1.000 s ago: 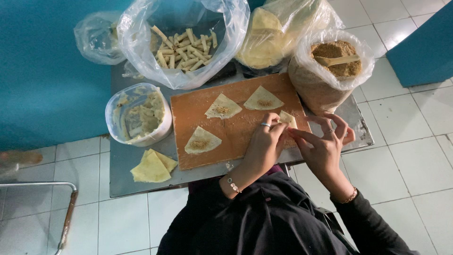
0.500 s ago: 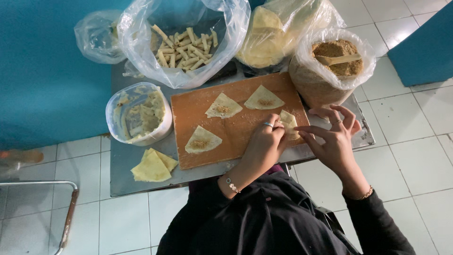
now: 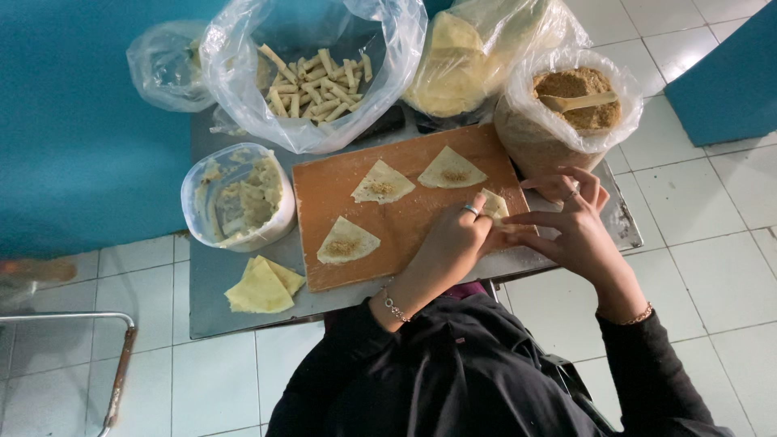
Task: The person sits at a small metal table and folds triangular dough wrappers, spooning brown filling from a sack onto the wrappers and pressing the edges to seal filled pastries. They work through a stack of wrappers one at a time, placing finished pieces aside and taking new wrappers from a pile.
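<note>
The left hand (image 3: 457,239) presses a pale triangular dough wrapper (image 3: 494,204) at the right end of the orange wooden board (image 3: 324,194); the right hand (image 3: 576,222) touches it with spread fingers; three filled triangular wrappers (image 3: 380,183) lie on the board; a clear plastic bag of rolled pastry sticks (image 3: 312,81) stands behind.

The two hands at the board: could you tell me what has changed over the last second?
The right hand has opened, fingers spread, just beside the wrapper. The left hand stays pressed on it. The three filled wrappers on the wooden board have not moved.
</note>
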{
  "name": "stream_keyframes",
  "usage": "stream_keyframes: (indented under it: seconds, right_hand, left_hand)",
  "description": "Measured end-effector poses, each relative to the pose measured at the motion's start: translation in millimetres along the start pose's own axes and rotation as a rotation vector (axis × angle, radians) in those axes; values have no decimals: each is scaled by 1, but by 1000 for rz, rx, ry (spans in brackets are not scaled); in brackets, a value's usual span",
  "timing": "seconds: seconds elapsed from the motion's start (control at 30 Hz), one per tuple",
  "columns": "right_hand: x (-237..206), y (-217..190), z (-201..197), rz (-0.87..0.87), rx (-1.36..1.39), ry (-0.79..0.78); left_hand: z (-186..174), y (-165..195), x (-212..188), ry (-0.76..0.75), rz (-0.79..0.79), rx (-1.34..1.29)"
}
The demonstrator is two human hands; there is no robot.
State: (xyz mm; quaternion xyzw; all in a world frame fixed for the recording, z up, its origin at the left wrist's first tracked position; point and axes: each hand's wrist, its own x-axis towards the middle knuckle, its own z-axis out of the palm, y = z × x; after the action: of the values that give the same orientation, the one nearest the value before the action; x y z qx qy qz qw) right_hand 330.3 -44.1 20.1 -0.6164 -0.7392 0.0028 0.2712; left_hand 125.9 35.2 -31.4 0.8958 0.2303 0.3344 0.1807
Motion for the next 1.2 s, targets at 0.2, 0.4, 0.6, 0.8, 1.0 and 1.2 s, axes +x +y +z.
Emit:
stream_keyframes:
  seconds: [0.2,0.4,0.6,0.8,1.0,1.2]
  right_hand:
    - [-1,4,13,18,19,87]
    - [-5,-2,27,171,-51,154]
    - [-2,-5,30,214,-44,192]
    - [-4,-21,21,75,-140,152]
    - [-3,-22,7,27,-154,114]
    - [-2,-16,11,-65,-173,103]
  left_hand:
    - [-6,2,3,37,-49,-109]
    - [-11,7,13,37,-233,-227]
    - [-18,13,17,95,-202,-226]
    - [-17,25,2,117,0,255]
    - [-8,25,-4,82,0,401]
    - [-10,21,0,61,11,357]
